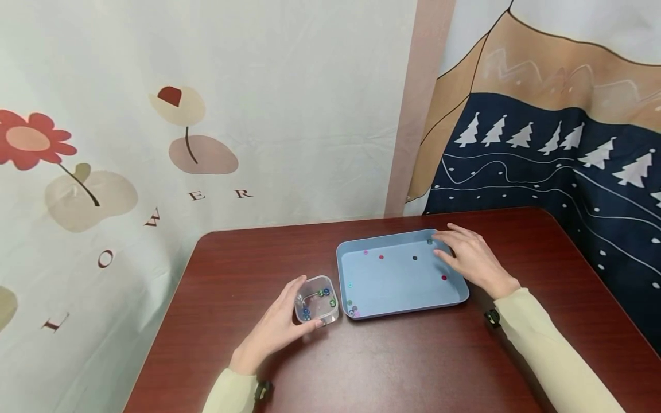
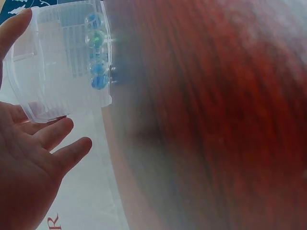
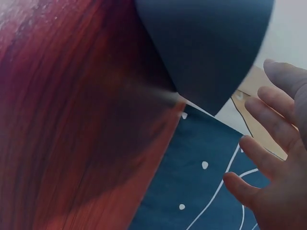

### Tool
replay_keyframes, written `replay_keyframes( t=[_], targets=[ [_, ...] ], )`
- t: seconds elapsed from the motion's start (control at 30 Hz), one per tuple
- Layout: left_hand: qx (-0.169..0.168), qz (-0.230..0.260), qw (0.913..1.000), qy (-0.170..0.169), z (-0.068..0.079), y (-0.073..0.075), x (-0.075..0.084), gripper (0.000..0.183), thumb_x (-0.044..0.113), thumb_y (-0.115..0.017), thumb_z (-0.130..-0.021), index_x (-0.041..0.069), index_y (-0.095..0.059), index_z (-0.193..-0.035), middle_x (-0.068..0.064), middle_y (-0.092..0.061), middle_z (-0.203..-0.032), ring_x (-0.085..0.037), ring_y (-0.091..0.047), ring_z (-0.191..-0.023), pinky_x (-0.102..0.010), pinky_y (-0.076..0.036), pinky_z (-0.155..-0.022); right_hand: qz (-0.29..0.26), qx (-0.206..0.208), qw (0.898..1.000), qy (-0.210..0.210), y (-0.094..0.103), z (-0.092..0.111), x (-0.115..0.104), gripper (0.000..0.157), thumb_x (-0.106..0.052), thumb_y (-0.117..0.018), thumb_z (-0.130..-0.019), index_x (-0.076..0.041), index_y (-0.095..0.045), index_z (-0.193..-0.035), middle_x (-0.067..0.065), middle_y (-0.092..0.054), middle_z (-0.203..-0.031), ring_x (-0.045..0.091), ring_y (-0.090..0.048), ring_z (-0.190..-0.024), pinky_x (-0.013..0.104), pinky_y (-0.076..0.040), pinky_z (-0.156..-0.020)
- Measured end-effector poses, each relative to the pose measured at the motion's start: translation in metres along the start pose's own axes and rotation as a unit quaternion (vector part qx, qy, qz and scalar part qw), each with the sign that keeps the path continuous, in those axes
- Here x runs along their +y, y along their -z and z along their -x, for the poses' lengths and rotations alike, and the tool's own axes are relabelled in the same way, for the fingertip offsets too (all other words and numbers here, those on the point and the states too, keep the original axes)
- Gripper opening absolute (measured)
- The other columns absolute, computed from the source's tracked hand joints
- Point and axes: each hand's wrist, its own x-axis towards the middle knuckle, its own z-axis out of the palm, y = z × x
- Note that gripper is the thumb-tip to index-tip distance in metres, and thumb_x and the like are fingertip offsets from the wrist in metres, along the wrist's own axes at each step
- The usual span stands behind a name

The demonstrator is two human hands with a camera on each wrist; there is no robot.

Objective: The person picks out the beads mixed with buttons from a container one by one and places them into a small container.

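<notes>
My left hand (image 1: 276, 324) holds a small clear plastic box (image 1: 316, 301), the thumb on its near side and the fingers round its left side. Several blue and green glass marbles lie on the bottom of the box, and the left wrist view shows blue and green marbles (image 2: 98, 50) through its wall. To the right of the box lies a shallow blue tray (image 1: 397, 287) with several small coloured round pieces scattered in it. Over the tray's back right part is my right hand (image 1: 472, 258), fingers spread, near a dark greenish piece (image 1: 430, 241). Nothing shows in its grasp.
Box and tray stand on a dark red-brown wooden table (image 1: 413, 361). Behind it hangs a pale curtain (image 1: 310, 115) with printed flowers. On the right is a navy cloth (image 1: 516, 166) with white trees.
</notes>
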Motion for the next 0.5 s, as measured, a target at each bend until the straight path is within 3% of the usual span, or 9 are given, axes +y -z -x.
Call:
replay_keyframes(
  t=[0.5],
  targets=[
    [0.017, -0.027, 0.9992, -0.026, -0.001, 0.002, 0.001, 0.104, 0.052, -0.083, -0.083, 0.008, -0.033, -0.162, -0.009, -0.035, -0.165, -0.033, -0.048, -0.142, -0.057, -0.046, -0.11, 0.011, -0.017, 1.0, 0.004, -0.012, -0.011, 0.005, 0.043, -0.019, -0.075, -0.096, 0.0, -0.067, -0.134, 0.022, -0.063, -0.139, 0.047, -0.042, -0.141, 0.074, -0.033, -0.111]
  ],
)
